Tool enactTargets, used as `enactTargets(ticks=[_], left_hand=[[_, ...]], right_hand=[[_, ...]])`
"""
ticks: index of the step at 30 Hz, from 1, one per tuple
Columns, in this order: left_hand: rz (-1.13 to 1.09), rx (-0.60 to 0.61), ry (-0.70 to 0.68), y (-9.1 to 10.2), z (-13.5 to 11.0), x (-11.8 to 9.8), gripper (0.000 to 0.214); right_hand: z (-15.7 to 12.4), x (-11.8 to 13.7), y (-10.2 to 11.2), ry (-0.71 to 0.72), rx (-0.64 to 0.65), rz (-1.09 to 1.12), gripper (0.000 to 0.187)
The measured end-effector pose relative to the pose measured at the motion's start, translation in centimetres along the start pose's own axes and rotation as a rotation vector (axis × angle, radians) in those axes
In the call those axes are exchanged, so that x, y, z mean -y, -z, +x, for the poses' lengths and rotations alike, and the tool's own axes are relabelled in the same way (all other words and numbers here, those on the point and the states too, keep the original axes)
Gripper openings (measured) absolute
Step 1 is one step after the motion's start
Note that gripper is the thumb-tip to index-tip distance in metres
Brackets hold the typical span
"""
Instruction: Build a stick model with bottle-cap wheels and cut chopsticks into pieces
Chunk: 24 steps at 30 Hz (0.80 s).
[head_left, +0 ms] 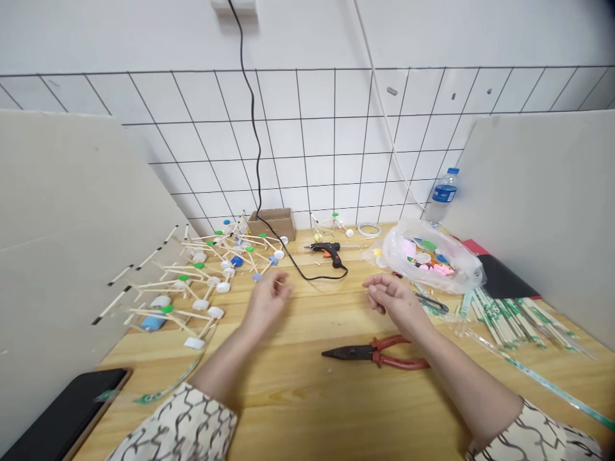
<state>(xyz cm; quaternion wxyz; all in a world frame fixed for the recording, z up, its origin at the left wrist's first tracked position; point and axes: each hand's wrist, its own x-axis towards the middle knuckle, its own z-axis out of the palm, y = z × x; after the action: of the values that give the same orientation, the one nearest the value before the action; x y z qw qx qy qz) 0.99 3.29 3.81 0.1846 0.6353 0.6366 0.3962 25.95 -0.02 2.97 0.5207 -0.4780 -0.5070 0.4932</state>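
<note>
My left hand [267,302] hovers over the wooden table [307,397] near the middle, fingers loosely curled, with what looks like a thin stick end at its fingertips. My right hand [393,297] is a little to the right, fingers curled inward, and whatever it holds is too small to see. Red-handled pliers [379,352] lie just in front of my right wrist. A black and orange glue gun [329,250] lies beyond both hands, its black cord running up the wall.
Several stick-and-bottle-cap models [202,282] are piled at the left. A plastic bag of coloured caps [425,256], a water bottle [442,195], wrapped chopsticks [514,317], a small cardboard box [273,223] and a phone [67,413] are on the table. Grey boards stand on both sides.
</note>
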Motion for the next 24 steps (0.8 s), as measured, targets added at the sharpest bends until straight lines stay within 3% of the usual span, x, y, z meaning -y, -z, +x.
enactTargets(ticks=[3, 6, 7, 10, 15, 20, 24], left_hand=[[-0.103, 0.130, -0.015, -1.7, -4.2, -2.6, 0.028], [-0.577, 0.537, 0.123, -2.9, -7.1, -3.8, 0.054], [-0.729, 0.623, 0.159, -3.2, -7.7, -3.9, 0.060], [-1.008, 0.780, 0.171, -4.2, -8.3, -3.2, 0.044], [-0.984, 0.729, 0.118, -5.3, -8.3, -1.8, 0.017], [-0.774, 0.617, 0.158, -4.7, -8.4, -1.6, 0.018], [-0.536, 0.521, -0.004, -4.0, -8.4, -1.2, 0.021]], right_hand=[[-1.4, -0.6, -1.3, -0.038, 0.223, -0.012, 0.019], [-2.9, -0.9, -2.7, -0.087, 0.388, -0.012, 0.014], [-3.3, -1.0, -3.0, -0.084, 0.411, -0.014, 0.013], [-3.8, -1.4, -3.7, -0.075, 0.428, -0.004, 0.013], [-3.6, -2.0, -3.9, -0.151, 0.419, 0.003, 0.021], [-4.0, -1.6, -4.4, -0.314, 0.491, 0.172, 0.030], [-4.2, -0.7, -4.5, -0.416, 0.537, 0.406, 0.033]])
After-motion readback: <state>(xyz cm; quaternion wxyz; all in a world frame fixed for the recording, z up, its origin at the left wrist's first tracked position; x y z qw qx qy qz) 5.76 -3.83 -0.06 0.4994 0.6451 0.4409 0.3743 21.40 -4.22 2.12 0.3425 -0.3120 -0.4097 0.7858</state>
